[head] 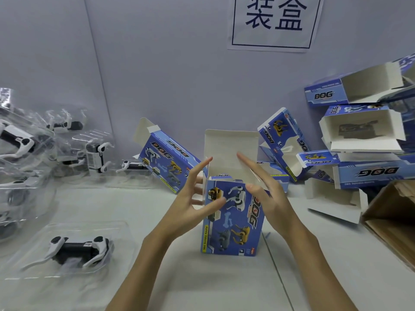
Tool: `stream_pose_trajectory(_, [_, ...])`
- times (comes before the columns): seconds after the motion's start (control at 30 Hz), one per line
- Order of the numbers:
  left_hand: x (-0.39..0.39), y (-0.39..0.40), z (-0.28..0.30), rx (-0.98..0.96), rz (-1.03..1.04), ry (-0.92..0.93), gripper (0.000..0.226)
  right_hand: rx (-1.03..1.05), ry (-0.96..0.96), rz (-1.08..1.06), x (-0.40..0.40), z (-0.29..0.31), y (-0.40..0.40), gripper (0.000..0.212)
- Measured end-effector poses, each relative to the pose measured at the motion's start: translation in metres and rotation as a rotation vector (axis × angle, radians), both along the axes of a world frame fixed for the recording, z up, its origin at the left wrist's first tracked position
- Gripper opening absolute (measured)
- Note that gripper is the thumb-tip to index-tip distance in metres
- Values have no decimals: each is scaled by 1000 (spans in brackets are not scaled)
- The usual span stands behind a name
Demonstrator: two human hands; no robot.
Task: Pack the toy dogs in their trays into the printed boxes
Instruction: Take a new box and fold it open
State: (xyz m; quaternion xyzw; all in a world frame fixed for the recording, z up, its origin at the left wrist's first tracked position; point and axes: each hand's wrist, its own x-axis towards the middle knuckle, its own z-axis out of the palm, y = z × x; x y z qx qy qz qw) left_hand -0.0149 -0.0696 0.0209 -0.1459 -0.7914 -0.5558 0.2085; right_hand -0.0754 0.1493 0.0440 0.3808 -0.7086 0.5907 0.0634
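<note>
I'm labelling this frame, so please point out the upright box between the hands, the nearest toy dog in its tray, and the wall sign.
upright box [233, 218]: head view, printed front face.
toy dog [76, 245]: head view, black body.
wall sign [274, 16]: head view, printed characters.

I see my left hand [193, 194] raised with fingers straight and spread, thumb reaching rightward. My right hand [267, 189] faces it, fingers straight, palm turned inward.
</note>
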Motion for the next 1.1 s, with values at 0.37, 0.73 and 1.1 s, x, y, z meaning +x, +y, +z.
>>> stream_pose_trajectory(0.37, [-2, 21, -1, 16, 355, 353, 73, -30, 728, -648, 30, 7, -31, 27])
stream_pose_trajectory(0.73, [-5, 23, -7, -115, 395, 459, 62, 92, 601, -372, 28, -6, -63, 17])
stream_pose_trajectory(1.1, [-5, 5, -3, 11, 211, 267, 31, -58, 315, -557, 6, -13, -30, 37])
